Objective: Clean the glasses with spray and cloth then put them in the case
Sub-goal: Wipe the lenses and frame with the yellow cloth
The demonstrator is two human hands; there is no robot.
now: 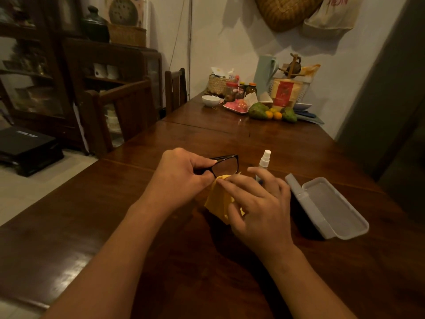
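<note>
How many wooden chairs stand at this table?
2. The near chair stands at the left side of the table; the far chair stands farther along that side. Others may be hidden outside the view.

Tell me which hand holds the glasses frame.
The left hand pinches the black glasses; the right hand holds the yellow cloth instead.

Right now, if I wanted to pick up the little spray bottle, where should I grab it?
Grab the spray bottle round its slim body, just under the white nozzle. It stands upright, so fingers can wrap its sides and leave the top free to press. Come from the near side, probably: the glasses are close on its left and the open case on its right.
</note>
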